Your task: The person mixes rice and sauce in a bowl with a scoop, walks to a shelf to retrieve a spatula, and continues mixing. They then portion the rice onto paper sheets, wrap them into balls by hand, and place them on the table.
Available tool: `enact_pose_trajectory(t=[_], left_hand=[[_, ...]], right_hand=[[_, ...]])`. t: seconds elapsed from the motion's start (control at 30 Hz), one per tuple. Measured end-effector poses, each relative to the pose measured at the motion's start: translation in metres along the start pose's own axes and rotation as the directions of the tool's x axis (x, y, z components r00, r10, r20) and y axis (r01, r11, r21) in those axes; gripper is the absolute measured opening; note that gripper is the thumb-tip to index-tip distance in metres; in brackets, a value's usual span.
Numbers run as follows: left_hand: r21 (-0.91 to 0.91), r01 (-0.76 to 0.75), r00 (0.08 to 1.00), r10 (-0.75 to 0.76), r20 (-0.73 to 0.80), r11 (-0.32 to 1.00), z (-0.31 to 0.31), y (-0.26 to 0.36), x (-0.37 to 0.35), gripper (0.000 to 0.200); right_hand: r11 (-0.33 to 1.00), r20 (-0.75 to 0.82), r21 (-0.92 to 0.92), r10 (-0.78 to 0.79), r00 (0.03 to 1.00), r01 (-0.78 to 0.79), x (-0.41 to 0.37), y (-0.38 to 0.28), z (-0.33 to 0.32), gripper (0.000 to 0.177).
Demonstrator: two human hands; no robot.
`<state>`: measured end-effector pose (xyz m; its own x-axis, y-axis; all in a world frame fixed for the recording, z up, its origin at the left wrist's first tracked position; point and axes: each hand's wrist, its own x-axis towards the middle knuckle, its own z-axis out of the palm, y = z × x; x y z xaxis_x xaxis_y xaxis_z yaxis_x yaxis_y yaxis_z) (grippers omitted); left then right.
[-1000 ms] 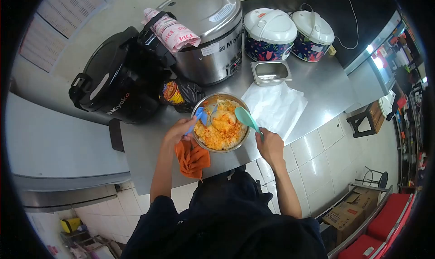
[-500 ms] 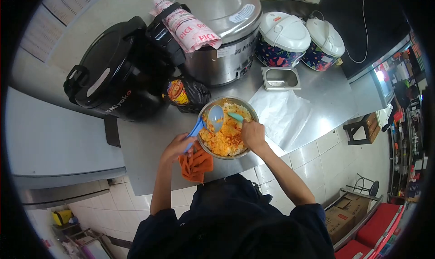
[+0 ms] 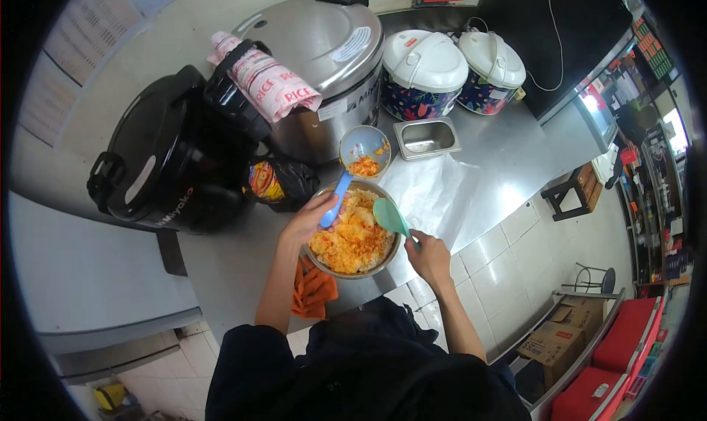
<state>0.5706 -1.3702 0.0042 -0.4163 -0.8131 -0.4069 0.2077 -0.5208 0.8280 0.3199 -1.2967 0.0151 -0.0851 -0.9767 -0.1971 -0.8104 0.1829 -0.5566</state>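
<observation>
A round metal bowl (image 3: 395, 253) of rice with orange-red bits stands near the counter's front edge. My left hand (image 3: 309, 221) is closed on the handle of a blue ladle (image 3: 358, 143); its round cup, with some orange food in it, is over the bowl's far rim. In my right hand (image 3: 429, 259) is the handle of a green spoon (image 3: 388, 215), whose head rests on or just above the rice at the bowl's right side. An orange cloth (image 3: 314, 291) lies by the bowl's near left side.
Behind stand a black cooker (image 3: 158, 152), a large steel cooker (image 3: 313, 49) with a pink-printed bag on it, and two patterned cookers (image 3: 423, 71) (image 3: 491, 71). A black plastic bag (image 3: 296, 184), a small metal tray (image 3: 427, 138) and white paper (image 3: 431, 189) surround the bowl.
The ladle has moved from over the rice to the bowl's far rim. My right hand has drawn back toward me, and more of the green spoon shows. The camera view has shifted.
</observation>
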Motion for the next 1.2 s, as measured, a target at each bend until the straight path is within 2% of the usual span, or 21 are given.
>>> enact_pose_trajectory(t=[0.1, 0.17, 0.2, 0.27, 0.3, 0.37, 0.43, 0.5, 0.53, 0.6, 0.73, 0.8, 0.83, 0.9, 0.97, 1.03, 1.07, 1.1, 1.13, 1.17, 1.2], left_hand=[[0.078, -0.006, 1.0, 0.005, 0.013, 0.997, 0.01, 0.006, 0.025, 0.025], [0.479, -0.135, 0.99, 0.137, 0.03, 0.867, 0.018, 0.015, 0.062, 0.023], [0.482, -0.142, 0.99, 0.136, 0.048, 0.864, 0.024, 0.018, 0.082, 0.023], [0.682, -0.115, 0.988, 0.156, 0.0, 0.723, 0.036, 0.021, 0.122, 0.021], [0.685, -0.126, 0.987, 0.157, 0.018, 0.718, 0.037, 0.017, 0.143, 0.021], [0.882, -0.343, 0.847, 0.512, 0.142, 0.323, 0.046, 0.014, 0.177, 0.022], [0.91, -0.296, 0.874, 0.467, 0.135, 0.291, 0.059, 0.017, 0.194, 0.023], [0.976, -0.1, 0.898, 0.441, 0.004, 0.194, 0.075, 0.022, 0.199, 0.03], [0.976, -0.104, 0.899, 0.438, 0.01, 0.191, 0.08, 0.023, 0.203, 0.03], [0.998, 0.028, 0.936, 0.348, -0.047, 0.059, 0.082, 0.02, 0.217, 0.037], [0.991, 0.071, 0.937, 0.334, -0.106, 0.116, 0.079, 0.009, 0.223, 0.046], [0.994, -0.07, 0.774, 0.634, -0.002, 0.089, 0.07, 0.008, 0.196, 0.037], [0.994, -0.027, 0.777, 0.628, -0.045, 0.105, 0.056, 0.007, 0.172, 0.037], [0.91, -0.3, 0.545, 0.835, -0.083, 0.286, 0.017, 0.004, 0.105, 0.022], [0.933, -0.158, 0.361, 0.899, -0.249, 0.322, -0.034, -0.034, 0.042, 0.021], [0.762, 0.021, 0.517, 0.646, -0.562, 0.647, -0.09, -0.095, 0.004, 0.024], [0.753, 0.029, 0.5, 0.643, -0.581, 0.658, -0.09, -0.107, -0.001, 0.024], [0.622, -0.092, 0.547, 0.561, -0.621, 0.778, -0.084, -0.119, -0.001, 0.026], [0.461, -0.199, 0.603, 0.479, -0.638, 0.865, -0.078, -0.13, -0.001, 0.029], [0.452, -0.195, 0.593, 0.472, -0.653, 0.87, -0.072, -0.135, -0.002, 0.029], [0.504, -0.214, 0.53, 0.532, -0.66, 0.837, -0.066, -0.135, -0.003, 0.031]], right_hand=[[0.999, 0.03, 0.032, 0.042, 0.999, -0.043, -0.007, -0.001, 0.001, 0.029], [0.998, 0.045, 0.044, 0.045, 0.998, -0.047, -0.012, 0.0, 0.005, 0.029], [0.998, 0.043, 0.043, 0.045, 0.998, -0.047, -0.015, 0.002, 0.008, 0.029], [0.996, 0.057, 0.061, 0.066, 0.996, -0.069, -0.019, 0.004, 0.011, 0.028], [0.995, 0.042, 0.063, 0.075, 0.996, -0.078, -0.021, 0.004, 0.011, 0.028], [0.989, 0.024, 0.095, 0.109, 0.994, -0.11, -0.024, 0.004, 0.009, 0.029], [0.986, 0.026, 0.099, 0.135, 0.991, -0.137, -0.026, 0.007, 0.008, 0.029], [0.984, 0.029, 0.105, 0.145, 0.989, -0.147, -0.028, 0.007, 0.006, 0.03], [0.983, 0.029, 0.109, 0.145, 0.989, -0.147, -0.029, 0.006, 0.004, 0.03], [0.983, 0.021, 0.114, 0.14, 0.99, -0.142, -0.029, 0.008, 0.005, 0.03], [0.985, -0.009, 0.115, 0.129, 0.992, -0.127, -0.025, 0.008, 0.007, 0.03], [0.992, -0.017, 0.066, 0.106, 0.994, -0.105, -0.019, 0.007, -0.001, 0.029], [0.996, -0.043, 0.027, 0.092, 0.995, -0.091, -0.016, 0.005, -0.004, 0.028], [0.995, -0.007, -0.091, 0.049, 0.999, -0.05, -0.003, -0.005, -0.013, 0.026], [0.958, 0.007, -0.249, -0.142, 0.99, 0.14, 0.021, -0.01, -0.005, 0.021], [0.869, 0.034, -0.397, -0.306, 0.951, 0.294, 0.057, -0.015, 0.028, 0.016], [0.817, 0.128, -0.425, -0.373, 0.919, 0.39, 0.075, -0.017, 0.055, 0.017], [0.754, 0.222, -0.445, -0.43, 0.875, 0.483, 0.089, -0.023, 0.075, 0.017], [0.744, 0.238, -0.444, -0.439, 0.866, 0.499, 0.094, -0.031, 0.081, 0.017], [0.71, 0.266, -0.425, -0.494, 0.828, 0.561, 0.096, -0.038, 0.086, 0.017], [0.676, 0.29, -0.404, -0.543, 0.788, 0.616, 0.093, -0.044, 0.088, 0.017]])
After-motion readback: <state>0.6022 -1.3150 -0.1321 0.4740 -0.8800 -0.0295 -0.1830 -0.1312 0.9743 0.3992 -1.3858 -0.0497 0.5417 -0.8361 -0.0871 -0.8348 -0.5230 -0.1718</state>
